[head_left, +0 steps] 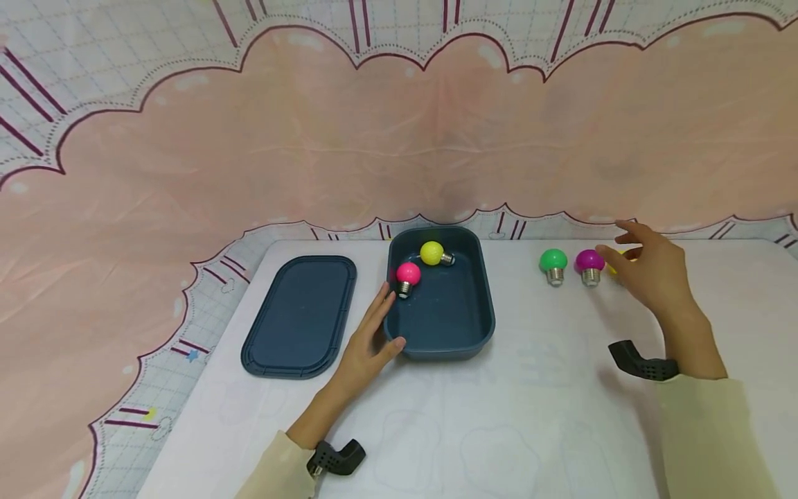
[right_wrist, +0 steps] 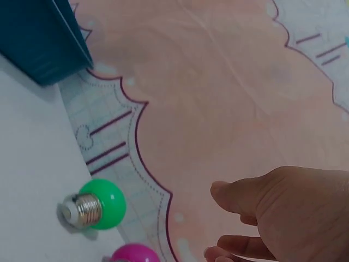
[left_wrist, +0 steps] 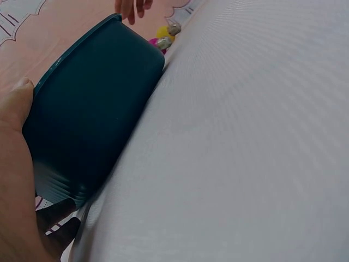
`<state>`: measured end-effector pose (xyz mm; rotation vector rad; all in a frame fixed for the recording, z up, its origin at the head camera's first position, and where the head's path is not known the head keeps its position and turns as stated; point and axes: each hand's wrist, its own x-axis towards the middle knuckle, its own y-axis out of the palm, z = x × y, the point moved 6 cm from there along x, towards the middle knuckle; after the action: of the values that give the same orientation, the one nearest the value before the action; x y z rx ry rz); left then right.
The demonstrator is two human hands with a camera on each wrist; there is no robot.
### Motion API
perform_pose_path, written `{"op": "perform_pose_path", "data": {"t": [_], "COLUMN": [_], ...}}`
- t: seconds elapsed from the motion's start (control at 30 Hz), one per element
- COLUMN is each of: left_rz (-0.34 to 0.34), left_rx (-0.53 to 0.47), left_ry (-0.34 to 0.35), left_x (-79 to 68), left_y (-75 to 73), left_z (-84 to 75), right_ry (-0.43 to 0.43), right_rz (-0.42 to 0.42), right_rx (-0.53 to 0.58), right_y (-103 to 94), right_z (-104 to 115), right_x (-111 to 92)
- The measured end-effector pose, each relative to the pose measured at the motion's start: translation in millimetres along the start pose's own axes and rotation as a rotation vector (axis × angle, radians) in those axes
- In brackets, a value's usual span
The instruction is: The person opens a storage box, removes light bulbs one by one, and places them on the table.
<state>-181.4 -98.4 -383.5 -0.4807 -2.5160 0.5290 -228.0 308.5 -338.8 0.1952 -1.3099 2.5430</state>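
Note:
In the head view my left hand (head_left: 366, 341) rests against the left side of a dark blue plastic box (head_left: 445, 322), thumb at its front corner and fingers extended. Inside the box lie a pink light bulb (head_left: 408, 273) and a yellow light bulb (head_left: 431, 254). My right hand (head_left: 654, 270) hovers over another yellow bulb (head_left: 612, 269), which it mostly hides; thumb and fingers are apart, holding nothing. Just left of that hand is a purple bulb (head_left: 589, 262), then a green bulb (head_left: 553, 261). The right wrist view shows the right hand (right_wrist: 272, 218) with its fingers spread.
A dark blue lid (head_left: 299, 315) lies flat on the white table (head_left: 530, 416), left of the box. Behind the table rises a peach and white patterned cloth (head_left: 399, 138). The bulbs on the right sit near the table's back edge.

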Motion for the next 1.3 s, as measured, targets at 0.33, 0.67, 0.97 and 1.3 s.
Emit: {"op": "perform_pose_path", "data": {"t": [0.33,0.67,0.97,1.3], "left_rz": [0.0,0.004,0.002,0.007], "left_rx": [-0.011,0.007,0.009,0.009], "left_ry": [0.011,0.026,0.018,-0.003], "left_x": [-0.4,-0.6,-2.3,-1.1], "left_y": [0.2,-0.2,-1.2,-1.6], "left_z": [-0.7,-2.2,-0.2,-1.8], "right_ry": [-0.165,-0.209,-0.307,-0.434], "right_rz": [0.009,0.081,0.135,0.257], "right_rx": [0.106,0.127,0.163,0.171], "right_y": [21.8,57.8,88.5,128.4], "right_z": [61.7,108.1,142.7,163.7], "right_x": [-6.7,-8.0,-6.9,1.9]}}
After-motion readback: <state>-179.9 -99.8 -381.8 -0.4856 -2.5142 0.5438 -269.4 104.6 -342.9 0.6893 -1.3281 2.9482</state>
